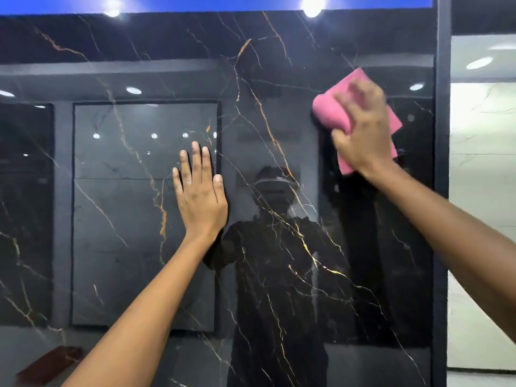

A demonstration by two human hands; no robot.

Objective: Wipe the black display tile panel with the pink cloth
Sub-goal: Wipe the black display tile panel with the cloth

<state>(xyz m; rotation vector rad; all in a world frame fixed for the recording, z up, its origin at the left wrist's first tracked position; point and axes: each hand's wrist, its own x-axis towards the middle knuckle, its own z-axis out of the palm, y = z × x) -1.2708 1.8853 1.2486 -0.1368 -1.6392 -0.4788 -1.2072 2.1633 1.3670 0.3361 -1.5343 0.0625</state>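
Observation:
A glossy black tile panel (125, 219) with gold and white veins stands upright and fills most of the view. My left hand (199, 192) lies flat against it near the middle, fingers straight and pointing up. My right hand (363, 132) presses a pink cloth (328, 108) against the upper right part of the panel. The hand is blurred, its fingers spread over the cloth and the thumb curled at the cloth's lower edge. Pink fabric shows on both sides of the hand.
A dark frame edge (442, 163) bounds the panel on the right, with a pale tiled wall (483, 177) beyond it. A blue strip (209, 2) runs along the top. The gloss reflects ceiling lights and a person.

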